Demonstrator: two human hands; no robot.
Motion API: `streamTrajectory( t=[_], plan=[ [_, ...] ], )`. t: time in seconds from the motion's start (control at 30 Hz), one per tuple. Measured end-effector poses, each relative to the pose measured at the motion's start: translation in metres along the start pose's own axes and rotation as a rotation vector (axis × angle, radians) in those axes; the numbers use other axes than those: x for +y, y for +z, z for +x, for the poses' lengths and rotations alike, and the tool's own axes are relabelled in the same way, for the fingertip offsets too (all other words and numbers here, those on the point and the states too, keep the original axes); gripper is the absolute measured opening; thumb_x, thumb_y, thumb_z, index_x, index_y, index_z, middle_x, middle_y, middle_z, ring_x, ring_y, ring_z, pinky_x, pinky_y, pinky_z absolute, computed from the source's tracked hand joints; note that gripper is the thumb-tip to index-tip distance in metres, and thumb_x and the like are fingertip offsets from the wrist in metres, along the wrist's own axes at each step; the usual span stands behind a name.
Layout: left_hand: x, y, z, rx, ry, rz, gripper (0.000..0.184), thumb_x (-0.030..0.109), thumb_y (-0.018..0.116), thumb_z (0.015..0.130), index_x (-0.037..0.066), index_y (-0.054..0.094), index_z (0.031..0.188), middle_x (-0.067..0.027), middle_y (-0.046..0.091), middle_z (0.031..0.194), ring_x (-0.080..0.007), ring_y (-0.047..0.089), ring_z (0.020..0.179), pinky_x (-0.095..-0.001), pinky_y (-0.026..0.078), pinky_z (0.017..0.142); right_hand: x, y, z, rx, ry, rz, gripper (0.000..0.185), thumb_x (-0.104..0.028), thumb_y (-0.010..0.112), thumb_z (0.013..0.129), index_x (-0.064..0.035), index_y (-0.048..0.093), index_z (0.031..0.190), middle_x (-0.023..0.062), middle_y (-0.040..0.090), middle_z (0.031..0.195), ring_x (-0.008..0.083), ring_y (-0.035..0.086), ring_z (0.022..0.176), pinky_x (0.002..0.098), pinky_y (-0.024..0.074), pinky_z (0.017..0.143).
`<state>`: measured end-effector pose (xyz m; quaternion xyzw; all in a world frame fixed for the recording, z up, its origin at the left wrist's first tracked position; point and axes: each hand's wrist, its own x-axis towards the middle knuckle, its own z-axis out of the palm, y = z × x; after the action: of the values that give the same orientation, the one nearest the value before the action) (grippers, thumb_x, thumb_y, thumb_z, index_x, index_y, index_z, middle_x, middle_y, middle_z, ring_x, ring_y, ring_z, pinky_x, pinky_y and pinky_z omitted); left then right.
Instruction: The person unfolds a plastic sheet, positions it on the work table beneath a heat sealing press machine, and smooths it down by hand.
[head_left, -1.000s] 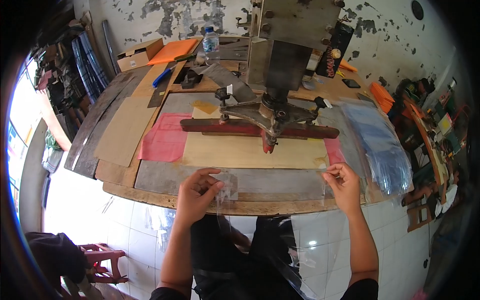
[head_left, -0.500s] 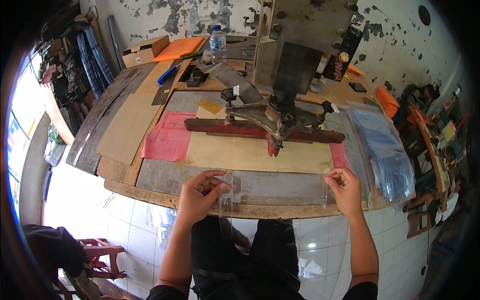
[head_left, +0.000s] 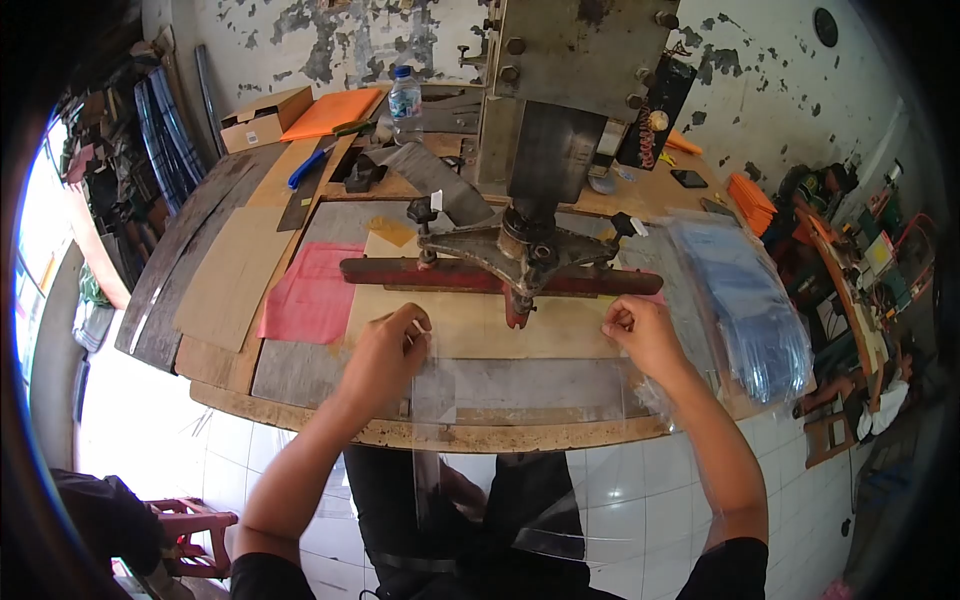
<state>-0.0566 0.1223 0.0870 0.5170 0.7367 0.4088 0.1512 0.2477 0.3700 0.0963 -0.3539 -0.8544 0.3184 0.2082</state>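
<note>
A clear plastic sheet (head_left: pixel 520 385) hangs between my two hands and drops over the table's front edge towards my lap. My left hand (head_left: pixel 385 350) pinches its left corner, above the cream board (head_left: pixel 460 335). At the right, my right hand (head_left: pixel 640 330) is closed on the other corner, over the board's right end. Just beyond my hands stands a press head with a red and dark metal bar (head_left: pixel 590 282), low above the board. Pink sheet (head_left: pixel 308 295) shows from under the board's left side.
Stacked clear plastic sleeves (head_left: pixel 745 310) lie at the right. Brown cardboard (head_left: pixel 230 275) covers part of the left side. Behind are a water bottle (head_left: pixel 405 105), an open box (head_left: pixel 265 120), an orange stack (head_left: pixel 330 113) and a phone (head_left: pixel 688 179). Another person (head_left: pixel 825 190) is at the far right.
Both hands have moved forward from the table's front edge to over the cream board, carrying the plastic sheet with them. My view has shifted slightly to the right.
</note>
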Motion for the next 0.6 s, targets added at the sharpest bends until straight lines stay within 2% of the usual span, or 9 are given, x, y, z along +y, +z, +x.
streamTrajectory(
  t=[0.03,0.13,0.2,0.33,0.4,0.43,0.5,0.53,0.6],
  plan=[
    [-0.004,0.0,0.006,0.0,-0.001,0.0,0.015,0.002,0.07,0.094,0.0,0.064,0.107,-0.0149,0.073,0.085,-0.023,0.071,0.071,-0.0354,0.055,0.068,-0.001,0.001,0.004,0.001,-0.042,-0.051,0.01,0.002,0.077,0.089,0.0019,0.071,0.097,0.0108,0.072,0.09,0.0222,0.072,0.084,0.0357,0.0558,0.076],
    [-0.015,0.004,0.021,0.024,0.149,0.106,0.013,0.002,0.067,0.092,0.001,0.07,0.105,-0.0176,0.071,0.092,-0.0316,0.071,0.08,-0.0418,0.057,0.075,0.004,0.007,0.011,0.005,-0.117,-0.146,0.009,0.0,0.078,0.088,0.0022,0.073,0.095,0.0129,0.07,0.094,0.0277,0.071,0.086,0.0387,0.0557,0.077],
    [-0.021,0.01,0.021,0.009,0.186,0.313,0.018,0.004,0.068,0.092,0.003,0.074,0.109,-0.0186,0.068,0.1,-0.0352,0.07,0.084,-0.0462,0.057,0.079,0.006,0.01,0.012,0.01,-0.147,-0.191,0.008,-0.001,0.078,0.088,0.0022,0.073,0.093,0.0137,0.068,0.097,0.0308,0.07,0.087,0.0404,0.0555,0.077],
    [-0.013,0.018,0.011,-0.018,0.111,0.4,0.02,0.007,0.069,0.092,0.008,0.076,0.11,-0.0178,0.065,0.109,-0.0346,0.068,0.098,-0.0475,0.056,0.084,0.011,0.009,0.012,-0.002,-0.218,-0.287,0.007,-0.004,0.078,0.089,0.0011,0.075,0.093,0.0127,0.067,0.101,0.0343,0.069,0.089,0.0437,0.0554,0.079],
    [-0.007,0.017,0.007,0.047,0.215,0.629,0.019,0.009,0.068,0.093,0.006,0.077,0.109,-0.0168,0.063,0.121,-0.0336,0.063,0.114,-0.0479,0.053,0.094,0.014,0.007,0.013,-0.011,-0.235,-0.29,0.006,-0.004,0.078,0.089,0.0006,0.076,0.093,0.0125,0.067,0.101,0.0347,0.069,0.089,0.0444,0.0553,0.079],
    [-0.007,0.018,0.006,0.045,0.216,0.625,0.019,0.009,0.068,0.093,0.006,0.077,0.109,-0.0168,0.063,0.121,-0.0336,0.063,0.114,-0.0479,0.053,0.094,0.012,0.006,0.012,-0.029,-0.241,-0.278,0.008,-0.007,0.077,0.091,0.0004,0.076,0.093,0.0126,0.067,0.101,0.0342,0.069,0.09,0.0444,0.0555,0.08],
    [-0.008,0.018,0.002,0.021,0.402,0.786,0.027,0.012,0.067,0.093,0.0,0.074,0.115,-0.0159,0.06,0.131,-0.0328,0.057,0.124,-0.0484,0.048,0.104,0.006,0.0,0.01,-0.047,-0.245,-0.267,0.011,-0.01,0.077,0.093,0.0002,0.076,0.094,0.0127,0.067,0.102,0.0337,0.069,0.091,0.0444,0.0556,0.08],
    [-0.006,0.017,0.0,0.021,0.402,0.785,0.027,0.012,0.067,0.093,0.0,0.074,0.115,-0.0159,0.06,0.131,-0.0328,0.057,0.124,-0.0484,0.048,0.104,0.002,-0.005,0.008,-0.093,-0.209,-0.295,0.013,-0.014,0.074,0.096,-0.0021,0.078,0.101,0.0136,0.067,0.101,0.034,0.069,0.092,0.0444,0.0555,0.081],
    [-0.001,0.014,-0.006,-0.161,0.26,0.666,0.045,0.02,0.067,0.092,-0.008,0.067,0.128,-0.0204,0.057,0.139,-0.0365,0.057,0.127,-0.049,0.044,0.111,-0.001,-0.015,0.005,-0.145,-0.177,-0.325,0.018,-0.018,0.072,0.099,-0.0044,0.08,0.108,0.0145,0.067,0.101,0.0343,0.069,0.092,0.0443,0.0554,0.082]
  ],
)
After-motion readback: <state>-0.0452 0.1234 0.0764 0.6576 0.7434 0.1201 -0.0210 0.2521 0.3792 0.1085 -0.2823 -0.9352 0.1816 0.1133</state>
